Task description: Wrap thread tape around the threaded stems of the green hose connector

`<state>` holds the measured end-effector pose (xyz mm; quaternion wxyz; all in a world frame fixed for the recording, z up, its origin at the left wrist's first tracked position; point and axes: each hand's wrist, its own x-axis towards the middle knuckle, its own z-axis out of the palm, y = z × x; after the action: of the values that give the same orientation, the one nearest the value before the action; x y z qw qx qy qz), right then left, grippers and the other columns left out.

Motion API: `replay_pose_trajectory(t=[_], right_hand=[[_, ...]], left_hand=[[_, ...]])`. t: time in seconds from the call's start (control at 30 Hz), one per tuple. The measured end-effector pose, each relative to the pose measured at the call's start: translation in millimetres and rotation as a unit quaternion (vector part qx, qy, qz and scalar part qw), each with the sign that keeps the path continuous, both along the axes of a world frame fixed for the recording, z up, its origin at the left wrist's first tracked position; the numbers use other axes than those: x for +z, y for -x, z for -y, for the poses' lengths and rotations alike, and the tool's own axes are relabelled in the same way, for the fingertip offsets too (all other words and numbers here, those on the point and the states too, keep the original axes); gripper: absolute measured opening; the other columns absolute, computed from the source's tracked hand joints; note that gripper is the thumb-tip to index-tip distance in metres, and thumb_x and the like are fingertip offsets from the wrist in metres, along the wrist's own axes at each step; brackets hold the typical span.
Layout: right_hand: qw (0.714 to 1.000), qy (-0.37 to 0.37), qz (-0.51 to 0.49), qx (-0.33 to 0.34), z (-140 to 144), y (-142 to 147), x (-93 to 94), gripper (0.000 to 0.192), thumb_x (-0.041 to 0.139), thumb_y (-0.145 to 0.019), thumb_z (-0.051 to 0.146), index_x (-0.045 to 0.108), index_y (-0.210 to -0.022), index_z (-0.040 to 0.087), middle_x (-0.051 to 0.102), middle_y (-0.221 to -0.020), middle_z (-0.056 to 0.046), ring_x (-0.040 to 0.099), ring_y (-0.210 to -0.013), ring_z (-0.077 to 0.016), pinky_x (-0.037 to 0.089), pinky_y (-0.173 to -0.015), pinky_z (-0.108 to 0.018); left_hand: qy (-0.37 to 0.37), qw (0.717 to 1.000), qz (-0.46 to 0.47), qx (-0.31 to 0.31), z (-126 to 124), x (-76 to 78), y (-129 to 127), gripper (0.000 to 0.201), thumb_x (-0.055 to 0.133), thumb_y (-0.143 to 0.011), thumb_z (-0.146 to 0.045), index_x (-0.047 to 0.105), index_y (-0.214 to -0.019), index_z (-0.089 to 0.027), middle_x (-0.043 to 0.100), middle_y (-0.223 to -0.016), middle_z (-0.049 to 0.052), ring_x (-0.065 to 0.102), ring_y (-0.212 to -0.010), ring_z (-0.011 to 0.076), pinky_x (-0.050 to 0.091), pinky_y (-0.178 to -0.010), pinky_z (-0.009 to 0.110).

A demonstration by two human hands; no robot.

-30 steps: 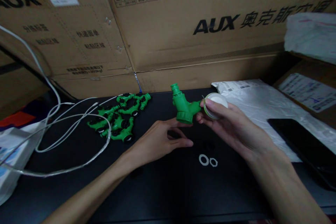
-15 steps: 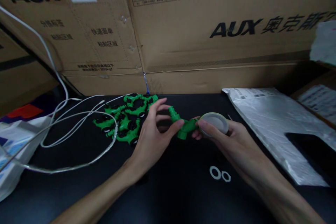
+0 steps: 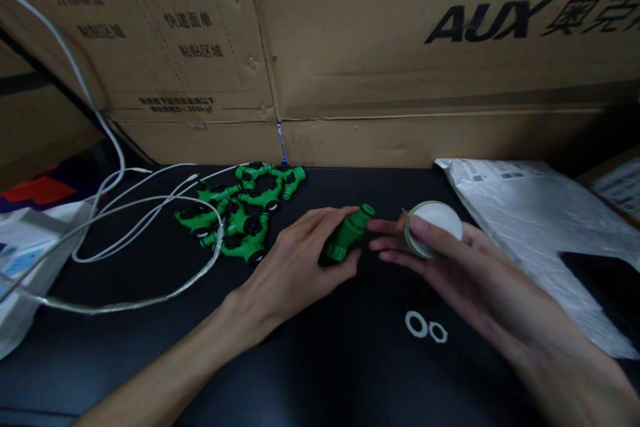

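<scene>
My left hand point(image 3: 300, 260) wraps around a green plastic fitting point(image 3: 347, 235) just above the black tabletop point(image 3: 320, 360), thumb and fingers closed on its body, the threaded end pointing toward my right hand point(image 3: 450, 267). My right hand pinches a white tape roll point(image 3: 434, 228) between thumb and fingers, with the fingertips almost touching the fitting's end. A thin strand seems to lead off the roll; I cannot tell whether it reaches the thread. The likely faults: the fine tape may fold on itself or tear if I pull at an angle, and the smooth fitting may twist in my grip. Two white washers point(image 3: 426, 327) lie near my right wrist, where a sweep of the arm could knock them away. A pile of green fittings point(image 3: 240, 220) and a white cable point(image 3: 125, 227) lie to the left. Compared with half a second ago, the fitting sits lower and is more fully enclosed by my left hand, and the roll faces the camera.
</scene>
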<state>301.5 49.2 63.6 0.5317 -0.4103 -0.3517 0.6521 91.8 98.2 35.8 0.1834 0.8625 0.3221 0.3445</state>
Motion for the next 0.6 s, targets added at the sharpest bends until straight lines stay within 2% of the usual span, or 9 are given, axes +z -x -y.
replay_pose_trajectory(t=[0.07,0.13,0.23,0.3,0.43,0.6], right_hand=[[1.000,-0.018,0.018,0.009,2,-3,3.2,0.018,0.078,-0.089,0.034,0.080,-0.095,0.018,0.077,-0.106,-0.010,0.074,-0.102,-0.0224,0.062,-0.091,-0.029],[0.997,-0.040,0.065,0.007,3,-5,4.4,0.017,0.077,-0.089,0.036,0.078,-0.092,0.019,0.077,-0.096,-0.006,0.073,-0.088,-0.0163,0.062,-0.081,-0.022],[0.988,-0.053,0.148,0.009,4,-4,4.0,0.022,0.077,-0.089,0.041,0.075,-0.086,0.019,0.070,-0.077,-0.001,0.064,-0.065,-0.0093,0.055,-0.061,-0.016],[0.982,-0.050,0.180,0.019,4,-3,3.6,0.028,0.077,-0.088,0.045,0.074,-0.081,0.018,0.069,-0.072,-0.001,0.062,-0.061,-0.0087,0.051,-0.058,-0.017],[0.982,-0.048,0.177,0.040,5,1,4.4,0.029,0.079,-0.087,0.045,0.074,-0.077,0.018,0.069,-0.071,-0.001,0.062,-0.060,-0.0091,0.051,-0.058,-0.018],[0.981,-0.065,0.170,0.061,6,1,5.0,0.023,0.076,-0.091,0.037,0.074,-0.077,0.019,0.069,-0.069,0.001,0.063,-0.062,-0.0074,0.052,-0.060,-0.015]], left_hand=[[0.093,0.995,0.029,0.012,2,4.0,0,0.048,0.065,-0.095,-0.023,0.051,-0.140,-0.019,0.072,-0.123,0.008,0.070,-0.109,0.0202,0.057,-0.096,0.034],[0.207,0.975,0.087,0.007,4,7.7,-1,0.046,0.062,-0.098,-0.028,0.049,-0.141,-0.022,0.074,-0.116,0.005,0.072,-0.100,0.0188,0.059,-0.083,0.030],[0.360,0.913,0.192,-0.002,6,11.7,-4,0.036,0.061,-0.098,-0.033,0.054,-0.131,-0.021,0.073,-0.110,0.006,0.071,-0.097,0.0187,0.058,-0.068,0.024],[0.435,0.871,0.226,0.001,8,13.2,-8,0.037,0.063,-0.096,-0.039,0.057,-0.127,-0.019,0.073,-0.098,0.005,0.069,-0.086,0.0174,0.053,-0.056,0.020],[0.505,0.824,0.257,-0.015,14,13.4,-12,0.043,0.065,-0.094,-0.049,0.063,-0.121,-0.015,0.069,-0.081,0.003,0.061,-0.064,0.0124,0.047,-0.044,0.016],[0.541,0.790,0.289,-0.012,21,12.5,-14,0.036,0.067,-0.093,-0.046,0.069,-0.109,-0.014,0.062,-0.073,-0.001,0.053,-0.052,0.0082,0.044,-0.037,0.014]])
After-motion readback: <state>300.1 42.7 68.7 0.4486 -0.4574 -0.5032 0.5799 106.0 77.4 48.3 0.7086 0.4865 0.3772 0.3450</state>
